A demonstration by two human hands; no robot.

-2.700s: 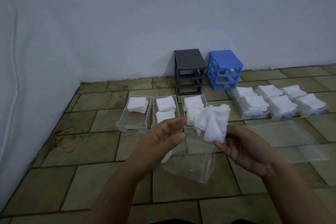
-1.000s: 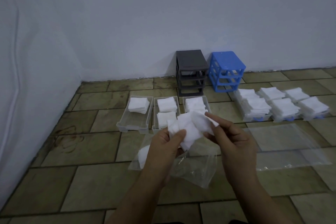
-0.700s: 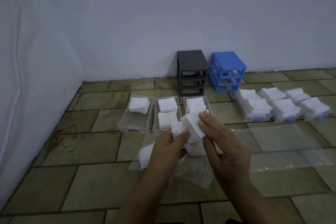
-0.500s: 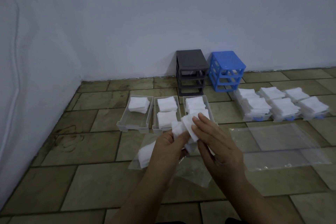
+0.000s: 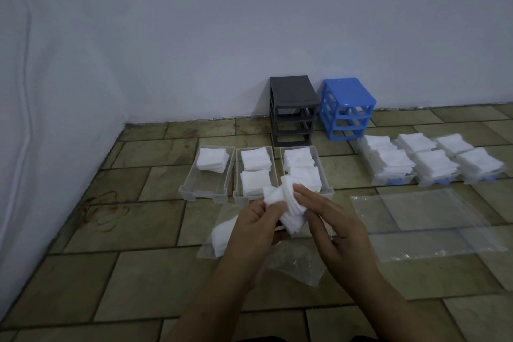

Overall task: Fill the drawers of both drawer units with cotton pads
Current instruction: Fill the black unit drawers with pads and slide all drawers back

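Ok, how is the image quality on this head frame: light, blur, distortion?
Head view: dim, flat light with a bluish cast and no hard shadows; wide-angle bending shows in the wall corner at left. The cotton pads held in the left hand and right hand look soft, and the stacks in the clear drawers wash out to plain white. No strong glare.

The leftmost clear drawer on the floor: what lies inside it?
One stack of cotton pads sits at the far end of the leftmost drawer; its near half shows bare bottom.
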